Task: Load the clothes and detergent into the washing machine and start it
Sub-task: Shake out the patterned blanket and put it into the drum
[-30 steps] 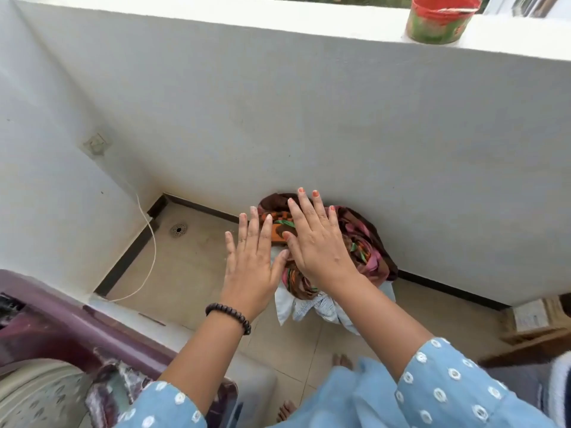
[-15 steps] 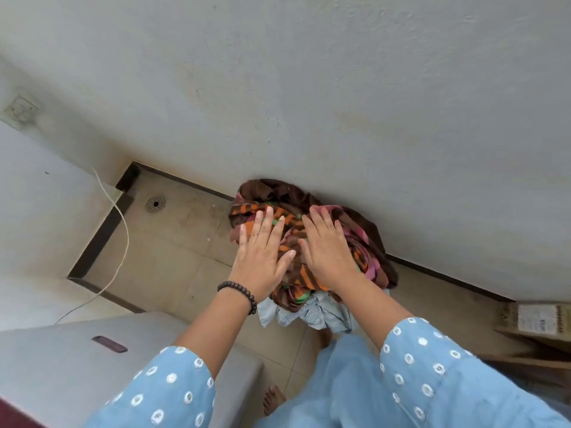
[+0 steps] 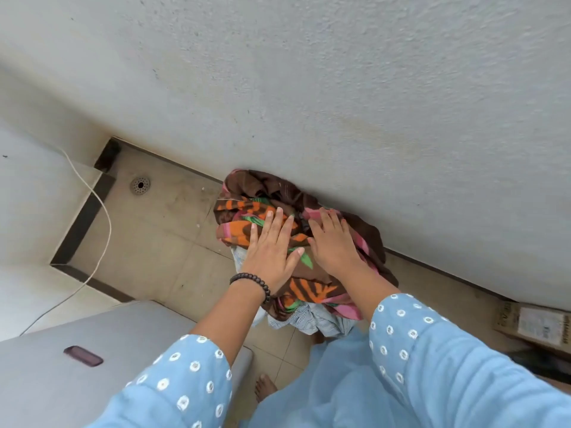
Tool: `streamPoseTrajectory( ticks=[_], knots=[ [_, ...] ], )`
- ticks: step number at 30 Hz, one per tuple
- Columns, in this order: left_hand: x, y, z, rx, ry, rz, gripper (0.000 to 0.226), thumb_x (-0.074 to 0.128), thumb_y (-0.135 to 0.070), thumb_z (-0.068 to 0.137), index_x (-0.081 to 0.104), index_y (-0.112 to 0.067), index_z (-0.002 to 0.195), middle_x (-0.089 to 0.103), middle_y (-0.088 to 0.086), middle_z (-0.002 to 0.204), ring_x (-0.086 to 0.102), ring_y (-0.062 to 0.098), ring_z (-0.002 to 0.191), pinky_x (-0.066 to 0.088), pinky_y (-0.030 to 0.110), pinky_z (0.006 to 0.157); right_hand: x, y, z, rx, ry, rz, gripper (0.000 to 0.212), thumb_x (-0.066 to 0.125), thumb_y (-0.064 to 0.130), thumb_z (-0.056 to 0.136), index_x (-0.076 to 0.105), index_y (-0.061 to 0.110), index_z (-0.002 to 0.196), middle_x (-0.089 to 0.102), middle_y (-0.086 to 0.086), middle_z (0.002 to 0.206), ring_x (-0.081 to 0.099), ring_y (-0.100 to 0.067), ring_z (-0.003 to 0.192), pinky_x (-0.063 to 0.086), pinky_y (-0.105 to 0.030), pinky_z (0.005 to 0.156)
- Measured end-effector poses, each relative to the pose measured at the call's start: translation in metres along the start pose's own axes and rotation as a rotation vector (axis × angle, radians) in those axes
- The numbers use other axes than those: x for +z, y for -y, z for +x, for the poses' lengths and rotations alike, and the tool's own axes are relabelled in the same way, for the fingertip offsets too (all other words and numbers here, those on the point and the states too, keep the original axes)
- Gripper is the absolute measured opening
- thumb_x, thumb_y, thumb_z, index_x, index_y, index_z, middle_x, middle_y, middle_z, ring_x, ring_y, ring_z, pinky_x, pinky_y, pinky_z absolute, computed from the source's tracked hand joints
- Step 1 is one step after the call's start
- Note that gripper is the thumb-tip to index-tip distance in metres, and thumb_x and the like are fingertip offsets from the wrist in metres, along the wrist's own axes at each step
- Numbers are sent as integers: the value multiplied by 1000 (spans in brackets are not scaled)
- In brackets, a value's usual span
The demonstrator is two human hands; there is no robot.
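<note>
Laundry pile, about to get scooped

The clothes [image 3: 296, 242] sit heaped on the floor [image 3: 160, 236] against the wall [image 3: 340, 103]. We've got our left hand [image 3: 272, 251] and right hand [image 3: 333, 242] flat on top, fingers straight, each grip released, probably to gather the bundle for the washing machine [image 3: 92, 366] beside us.

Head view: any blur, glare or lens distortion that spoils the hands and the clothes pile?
Head view: light is soft and even, without glare or hard shadows; the left hand, right hand and clothes pile are sharp enough; wide-angle bending curves the wall base line; the sleeves near the bottom edge look stretched and soft.
</note>
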State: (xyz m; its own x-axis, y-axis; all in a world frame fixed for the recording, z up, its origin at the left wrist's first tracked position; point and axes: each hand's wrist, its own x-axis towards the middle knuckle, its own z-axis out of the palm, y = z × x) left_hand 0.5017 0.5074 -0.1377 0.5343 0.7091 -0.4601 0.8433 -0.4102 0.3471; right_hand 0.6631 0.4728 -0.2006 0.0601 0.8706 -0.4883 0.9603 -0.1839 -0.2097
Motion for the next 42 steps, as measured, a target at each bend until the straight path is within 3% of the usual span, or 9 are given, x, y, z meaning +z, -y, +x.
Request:
streamPoseTrajectory(
  ticks=[10,13,18,25,29,33,36,40,42],
  knots=[
    [3,7,1,-51,27,-59,68,30,-48,104,2,-19,158,-13,2,165,-19,16,150,-12,44,119,-2,-13,24,91,272,16,58,40,11,95,27,10,151,14,-5,162,-5,-29,151,6,-61,118],
    [1,12,-5,-72,23,-68,67,29,-49,103,3,-20,158,-11,2,165,-17,17,151,-12,45,121,-4,-4,20,41,227,168,55,41,12,97,29,11,151,32,-7,153,12,-28,150,20,-54,118],
    [-4,18,-20,-103,2,-100,65,27,-49,104,5,-20,158,-5,1,166,-13,17,152,-10,45,122,-16,11,-3,64,-61,521,27,61,21,93,71,11,116,66,-7,116,61,-23,109,44,-31,92],
    [-21,16,-52,-106,-60,-193,69,32,-50,103,4,-20,158,-1,-3,166,-12,15,152,-12,42,120,-71,33,-59,131,-164,1000,13,67,1,83,69,9,94,66,-3,80,59,-9,66,48,-12,65],
    [-41,8,-65,-65,-147,-224,80,45,-52,98,1,-22,158,-1,-2,166,-14,15,151,-11,41,120,-121,43,-88,-34,-180,1204,24,64,-1,75,61,17,90,56,0,72,51,-12,64,45,-18,63],
    [-67,1,-73,-92,-196,-254,99,66,-51,86,3,-23,158,11,0,165,1,21,153,5,48,123,-176,56,-114,-207,-246,1342,23,59,2,72,56,18,89,53,3,71,49,-8,64,43,-18,64],
    [-85,0,-81,-181,-175,-385,102,72,-45,84,6,-23,158,42,5,151,42,25,138,41,39,106,-206,66,-128,-309,-298,1400,23,56,0,72,55,16,89,52,3,73,50,-7,66,42,-17,63],
    [-114,2,-101,-258,-272,-505,37,67,-37,87,61,-24,121,71,3,107,65,24,100,52,34,81,-234,76,-143,-438,-330,1436,29,52,-16,81,55,11,92,52,2,74,49,-6,65,41,-17,61],
    [-129,3,-111,-260,-378,-612,6,62,-26,91,67,-24,94,72,5,91,65,24,89,50,35,78,-244,79,-149,-477,-340,1430,31,50,-19,83,55,11,92,52,1,74,48,-9,66,39,-19,61]
  ],
)
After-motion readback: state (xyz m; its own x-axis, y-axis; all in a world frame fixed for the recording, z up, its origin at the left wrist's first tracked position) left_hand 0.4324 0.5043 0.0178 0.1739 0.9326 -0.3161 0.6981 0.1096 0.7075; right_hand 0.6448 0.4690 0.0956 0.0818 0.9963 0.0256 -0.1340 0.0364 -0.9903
